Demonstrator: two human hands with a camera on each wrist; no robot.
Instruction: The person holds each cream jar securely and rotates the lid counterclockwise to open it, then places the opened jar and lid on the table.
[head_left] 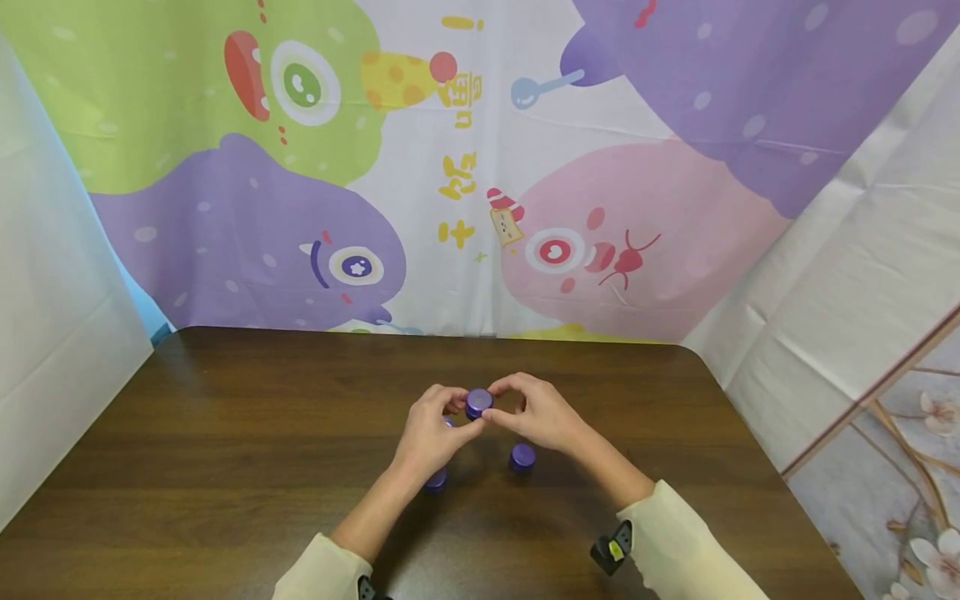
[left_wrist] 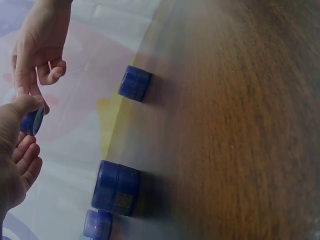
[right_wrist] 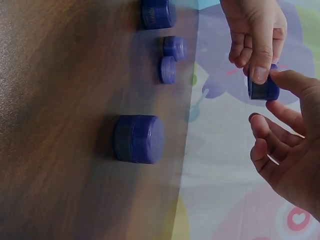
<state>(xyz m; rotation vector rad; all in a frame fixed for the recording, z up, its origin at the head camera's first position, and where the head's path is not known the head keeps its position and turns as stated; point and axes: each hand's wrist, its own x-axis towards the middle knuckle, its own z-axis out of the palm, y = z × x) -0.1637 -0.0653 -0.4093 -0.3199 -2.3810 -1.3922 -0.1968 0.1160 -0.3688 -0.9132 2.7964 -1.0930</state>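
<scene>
1. Both hands pinch one small container: left hand (head_left: 429, 432) and right hand (head_left: 542, 410) are each clamped on the held jar (head_left: 479, 403), thumb and finger.
2. We place the held jar above the table (head_left: 225, 467), between the two sets of fingertips.
3. Left thumb covers part of the held jar in the right wrist view; we can't make out every finger contact.
4. Just left of the held jar, small purple pieces (right_wrist: 174, 47) sit mostly hidden behind the left hand in the head view; we can't tell whether they belong together.
5. Nearer the sleeves and left of the held jar, one bigger jar (left_wrist: 116, 187) is partly blocked by the left forearm; it bears a square code patch, too blurred to read. Right wrist view cuts it off at the top edge.
6. Nearer the sleeves and right of the held jar, we see another jar (head_left: 522, 457) upright, apart from the hands.
7. Beyond the held jar hangs a cartoon curtain (head_left: 480, 125).
8. Held jar: short, round, glossy purple, with a flat top.
</scene>
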